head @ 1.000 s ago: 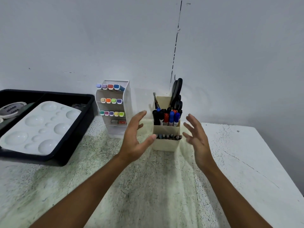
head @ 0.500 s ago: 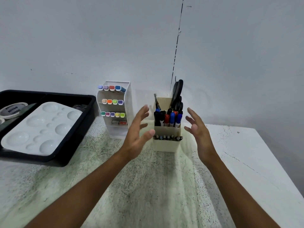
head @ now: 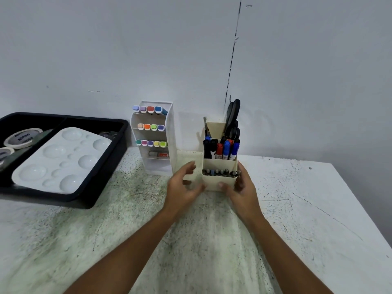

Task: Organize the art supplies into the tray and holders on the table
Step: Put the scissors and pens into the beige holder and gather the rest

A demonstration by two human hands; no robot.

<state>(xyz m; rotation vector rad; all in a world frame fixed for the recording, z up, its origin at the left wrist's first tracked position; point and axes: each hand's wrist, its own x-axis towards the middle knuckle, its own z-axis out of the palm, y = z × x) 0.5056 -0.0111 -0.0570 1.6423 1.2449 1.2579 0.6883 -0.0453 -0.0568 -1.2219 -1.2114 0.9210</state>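
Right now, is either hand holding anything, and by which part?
The right hand grips the cream pen holder at its lower right front corner. The left hand is open beside it, holding nothing.

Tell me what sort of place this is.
Probably a home or classroom art desk: a worn white table against a bare wall, with a paint palette in a black tray and a marker holder.
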